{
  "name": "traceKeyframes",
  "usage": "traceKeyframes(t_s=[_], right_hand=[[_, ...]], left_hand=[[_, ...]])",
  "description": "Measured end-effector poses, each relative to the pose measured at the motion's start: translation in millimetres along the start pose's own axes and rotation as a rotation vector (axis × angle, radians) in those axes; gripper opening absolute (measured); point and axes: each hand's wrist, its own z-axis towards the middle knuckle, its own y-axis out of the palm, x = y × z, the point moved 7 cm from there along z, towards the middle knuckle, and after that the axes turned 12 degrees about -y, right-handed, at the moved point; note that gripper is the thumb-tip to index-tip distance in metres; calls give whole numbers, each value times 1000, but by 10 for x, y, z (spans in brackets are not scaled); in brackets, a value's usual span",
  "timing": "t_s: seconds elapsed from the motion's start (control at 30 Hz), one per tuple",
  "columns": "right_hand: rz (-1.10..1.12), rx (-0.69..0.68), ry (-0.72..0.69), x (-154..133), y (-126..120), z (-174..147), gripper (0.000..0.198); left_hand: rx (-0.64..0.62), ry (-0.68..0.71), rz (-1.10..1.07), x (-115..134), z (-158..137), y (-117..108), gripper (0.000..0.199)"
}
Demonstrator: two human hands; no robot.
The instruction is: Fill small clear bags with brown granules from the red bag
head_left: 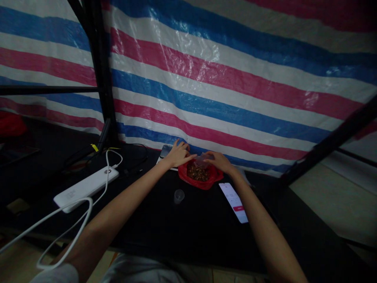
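A red plastic bag (196, 183) lies spread on the dark table, holding a heap of small brown pieces (198, 171) too small to name. Above its far side my right hand (218, 160) is closed on a clear plastic bag (202, 158). My left hand (179, 154) has its fingers spread, with the thumb reaching toward the clear bag; whether it touches is hard to tell. Behind that hand is a flat, pale device with a dark top (165, 151), partly covered. A small clear plastic cup (178, 196) stands nearer to me than the red bag.
A lit phone (234, 202) lies beside my right forearm. On the left are a white power strip (86, 188) and its looping white cable (85, 218). A striped plastic sheet (206, 74) hangs behind the table, with a black metal post (101, 70) at left.
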Motion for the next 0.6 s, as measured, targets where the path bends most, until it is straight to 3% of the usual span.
traceKeyframes(t_s=[0.17,0.33,0.6], right_hand=[[-57,-10,-24,-76,-10,15,31],[-66,-3,-44,-171,-38,0,27],[56,108,-41,-202,-218,-66,26]], left_hand=[[81,38,65,184,-4,-68,43],[41,44,-98,309,7,-35,27],[35,-82,-366,169,33,16,21]])
